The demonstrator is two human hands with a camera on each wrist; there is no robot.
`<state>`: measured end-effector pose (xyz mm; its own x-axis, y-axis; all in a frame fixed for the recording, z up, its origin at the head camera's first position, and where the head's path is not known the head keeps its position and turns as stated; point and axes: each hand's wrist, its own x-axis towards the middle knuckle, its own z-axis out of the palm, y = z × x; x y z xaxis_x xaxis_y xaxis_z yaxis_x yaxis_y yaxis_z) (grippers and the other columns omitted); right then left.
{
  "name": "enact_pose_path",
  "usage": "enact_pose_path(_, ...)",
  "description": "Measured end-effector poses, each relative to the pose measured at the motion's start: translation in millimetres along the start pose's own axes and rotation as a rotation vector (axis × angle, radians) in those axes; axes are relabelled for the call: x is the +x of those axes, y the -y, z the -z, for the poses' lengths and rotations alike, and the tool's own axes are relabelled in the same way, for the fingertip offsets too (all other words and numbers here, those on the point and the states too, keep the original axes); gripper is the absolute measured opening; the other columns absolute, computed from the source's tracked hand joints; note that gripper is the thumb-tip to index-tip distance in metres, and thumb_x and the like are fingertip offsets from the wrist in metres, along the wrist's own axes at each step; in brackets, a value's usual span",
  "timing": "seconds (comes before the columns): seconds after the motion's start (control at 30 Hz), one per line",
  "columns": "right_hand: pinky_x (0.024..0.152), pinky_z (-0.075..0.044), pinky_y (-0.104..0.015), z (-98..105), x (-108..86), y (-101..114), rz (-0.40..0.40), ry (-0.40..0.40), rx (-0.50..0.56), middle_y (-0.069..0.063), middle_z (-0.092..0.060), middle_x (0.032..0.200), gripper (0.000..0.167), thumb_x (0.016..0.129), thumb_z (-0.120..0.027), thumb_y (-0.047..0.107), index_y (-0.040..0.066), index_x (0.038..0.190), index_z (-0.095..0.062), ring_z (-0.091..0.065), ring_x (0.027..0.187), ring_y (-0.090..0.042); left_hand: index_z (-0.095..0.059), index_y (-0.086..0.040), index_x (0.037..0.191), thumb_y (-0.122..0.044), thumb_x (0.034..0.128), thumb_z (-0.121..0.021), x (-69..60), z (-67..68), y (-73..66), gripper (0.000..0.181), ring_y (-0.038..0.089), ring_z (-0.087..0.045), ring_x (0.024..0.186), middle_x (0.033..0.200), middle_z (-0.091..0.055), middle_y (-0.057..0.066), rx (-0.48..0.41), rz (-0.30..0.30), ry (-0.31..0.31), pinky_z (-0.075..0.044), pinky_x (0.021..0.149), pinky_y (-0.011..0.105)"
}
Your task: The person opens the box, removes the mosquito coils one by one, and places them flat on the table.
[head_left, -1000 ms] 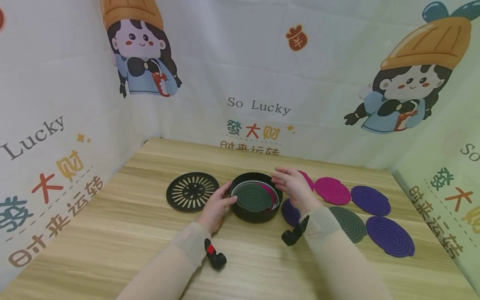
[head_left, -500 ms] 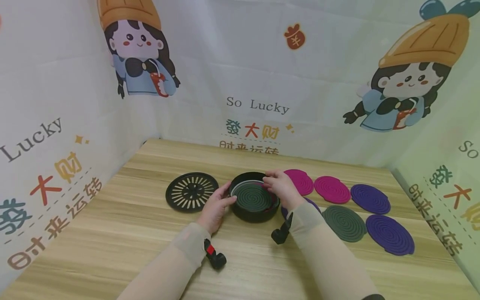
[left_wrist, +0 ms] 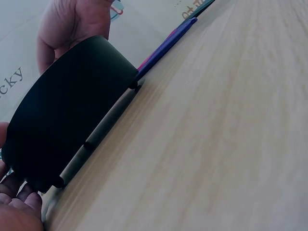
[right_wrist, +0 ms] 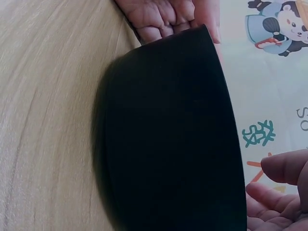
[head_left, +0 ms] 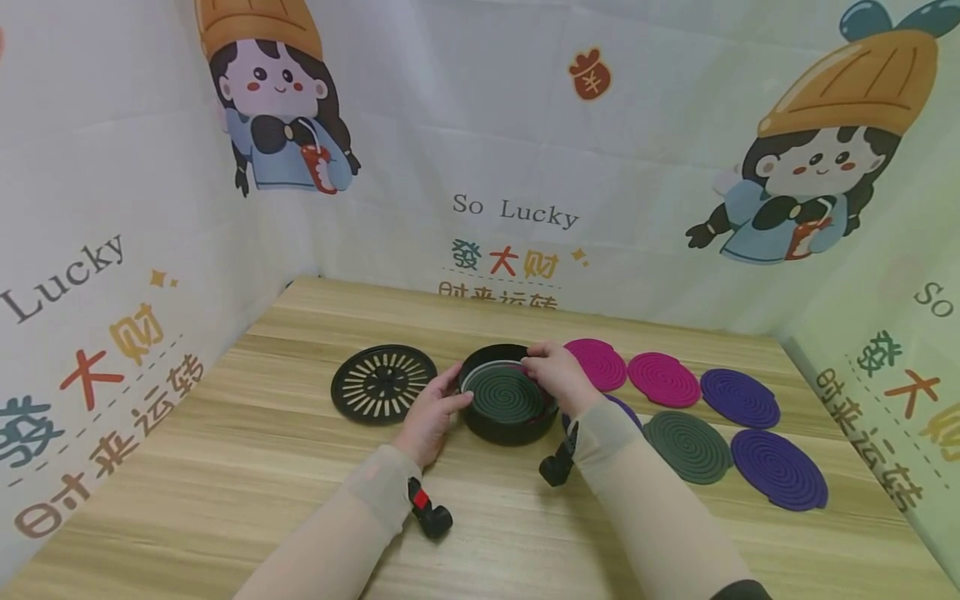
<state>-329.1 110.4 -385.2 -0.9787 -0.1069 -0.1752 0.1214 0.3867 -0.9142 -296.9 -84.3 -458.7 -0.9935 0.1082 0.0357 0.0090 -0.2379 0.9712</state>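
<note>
A round black mosquito coil tin (head_left: 508,430) stands on the table in the head view, a dark green mosquito coil (head_left: 504,392) lying inside. My left hand (head_left: 427,421) grips the tin's left side, thumb over the rim and fingers round the wall. At the right rim, my right hand (head_left: 558,379) reaches in with bent fingers, its fingertips over the coils, where a thin pink edge shows. In the right wrist view, a gap parts the right hand's thumb and forefinger (right_wrist: 269,195) beside the tin's dark wall (right_wrist: 173,125). What the fingertips touch inside is hidden.
A black slotted lid (head_left: 384,384) lies left of the tin. Right of it lie pink coils (head_left: 663,379), purple coils (head_left: 780,468) and a dark green coil (head_left: 687,447), one purple coil partly behind the right hand. A printed cloth (head_left: 420,125) hangs behind the table.
My right hand has come left and down from beside the tin to its right rim, fingertips inside. That uncovers a pink coil behind. The left hand has kept its hold.
</note>
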Motion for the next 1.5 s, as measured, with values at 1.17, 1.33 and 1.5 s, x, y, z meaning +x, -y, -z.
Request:
enact_pose_path(1.17,0.097,-0.044,-0.043,-7.0,4.1,-0.4,-0.023,0.013,-0.045,-0.021,-0.051,0.132,0.040,0.094,-0.049,0.005,-0.004,0.133,-0.049,-0.052,0.117,-0.034,-0.028,0.004,0.148,0.003,0.0917,-0.053,2.0,1.6,2.0,0.062,0.032,-0.023,0.142,0.154,-0.026,0.020,-0.004,-0.008,0.016,-0.017,0.116,0.042)
enact_pose_path(1.33,0.100,-0.043,-0.045,-6.8,3.1,-1.5,-0.015,0.006,-0.009,-0.021,-0.049,0.136,0.042,0.094,-0.049,0.005,-0.003,0.135,-0.048,-0.051,0.119,-0.034,-0.028,0.004,0.148,0.004,0.0913,-0.053,1.1,1.0,1.6,0.062,0.032,-0.024,0.142,0.154,-0.026,0.020,-0.003,-0.005,0.011,-0.018,0.116,0.042)
enact_pose_path(1.5,0.103,-0.039,-0.046,-5.9,0.4,-2.5,-0.013,-0.024,0.038,-0.020,-0.048,0.138,0.044,0.094,-0.050,0.006,-0.001,0.137,-0.049,-0.048,0.122,-0.033,-0.030,0.003,0.148,0.003,0.0908,-0.054,0.6,0.1,1.7,0.062,0.032,-0.025,0.142,0.154,-0.028,0.019,0.001,-0.001,0.001,-0.019,0.116,0.043)
